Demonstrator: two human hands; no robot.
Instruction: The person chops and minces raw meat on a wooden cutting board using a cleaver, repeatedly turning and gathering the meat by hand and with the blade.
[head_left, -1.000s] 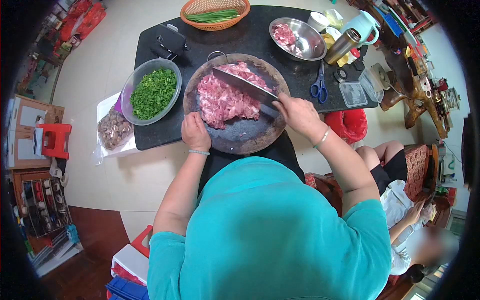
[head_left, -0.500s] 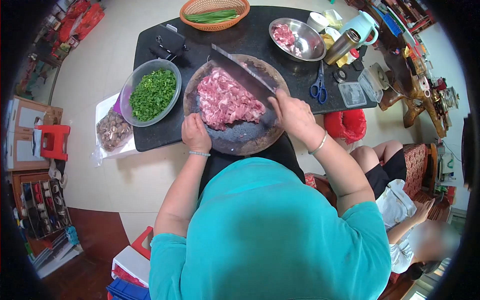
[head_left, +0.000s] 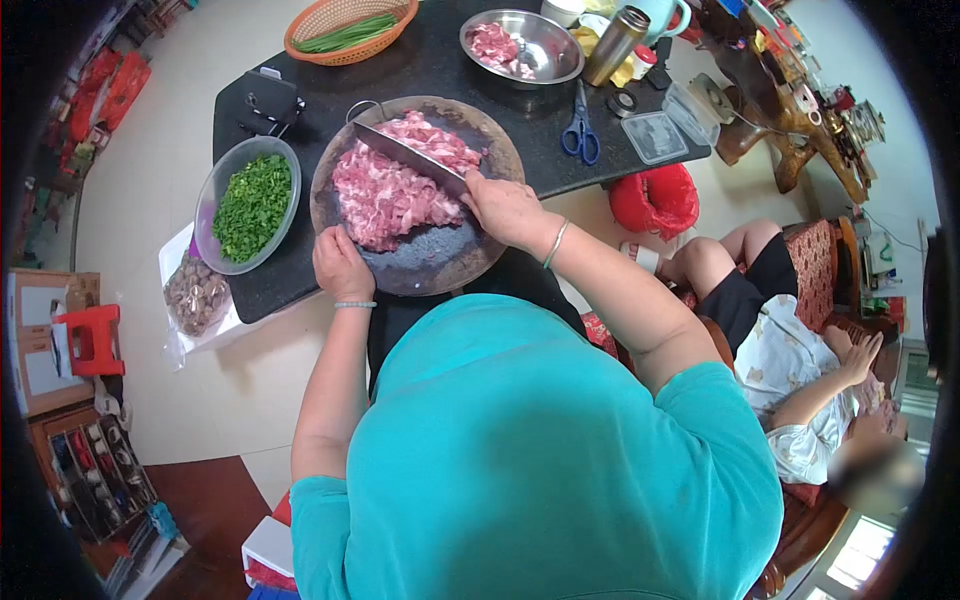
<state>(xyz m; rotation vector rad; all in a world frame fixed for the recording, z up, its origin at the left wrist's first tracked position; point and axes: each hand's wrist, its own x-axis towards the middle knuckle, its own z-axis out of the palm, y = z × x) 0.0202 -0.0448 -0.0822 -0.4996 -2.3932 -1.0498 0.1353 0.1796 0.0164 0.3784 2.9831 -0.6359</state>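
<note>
A round wooden chopping board [head_left: 440,262] lies at the table's near edge with a spread of chopped raw meat [head_left: 378,200] on it. My right hand [head_left: 508,210] is closed round the handle of a cleaver [head_left: 412,160], whose blade lies across the meat and points to the upper left. Meat shows on both sides of the blade. At the board's lower left, my left hand [head_left: 342,265] grips the rim with curled fingers. To the left stands a clear bowl [head_left: 287,228] of chopped green herbs [head_left: 252,205].
A steel bowl [head_left: 560,67] with more meat, a thermos [head_left: 616,45], scissors [head_left: 581,135] and a plastic lid [head_left: 655,138] are at the right. An orange basket [head_left: 300,42] holds green stalks. Beside the table hangs a red bag [head_left: 655,200]; a person [head_left: 790,350] sits at the right.
The cleaver has moved from the meat's upper right edge down onto the meat, its blade now lying flatter across it. My left hand stays at the rim. The whole view has shifted and turned slightly.
</note>
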